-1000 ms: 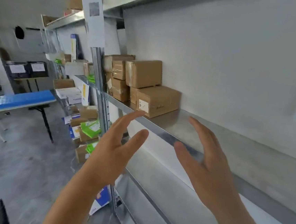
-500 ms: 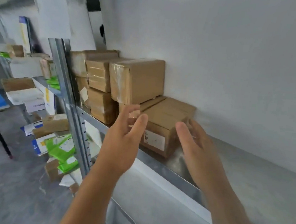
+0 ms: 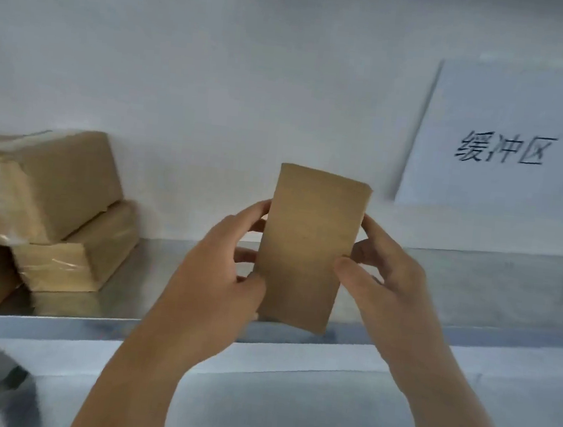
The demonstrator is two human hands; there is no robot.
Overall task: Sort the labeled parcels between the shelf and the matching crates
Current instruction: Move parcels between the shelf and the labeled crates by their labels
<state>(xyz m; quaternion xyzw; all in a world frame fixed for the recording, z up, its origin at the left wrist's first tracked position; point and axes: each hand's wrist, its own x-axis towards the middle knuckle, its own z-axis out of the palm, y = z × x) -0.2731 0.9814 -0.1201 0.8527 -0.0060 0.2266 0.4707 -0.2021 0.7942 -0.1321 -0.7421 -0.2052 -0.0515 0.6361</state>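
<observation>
A person's two bare hands hold one small brown cardboard parcel (image 3: 311, 250) upright in front of a metal shelf (image 3: 472, 293), lifted clear of the shelf surface. The left hand (image 3: 212, 275) grips the parcel's left edge, thumb on the near face and fingers curled round behind. The right hand (image 3: 387, 278) grips the right edge in the same way. The face turned toward the camera is plain cardboard with no label showing, so the upright two-handed hold probably serves to turn the parcel and find its label, which decides where it goes. To the left, a stack of brown boxes (image 3: 50, 211) wrapped in clear tape sits on the shelf against the white wall (image 3: 216, 86), well apart from the held parcel. On the wall to the right hangs a white paper sign (image 3: 506, 145) with three Chinese characters, likely marking this stretch of shelf. No crates are in view.
</observation>
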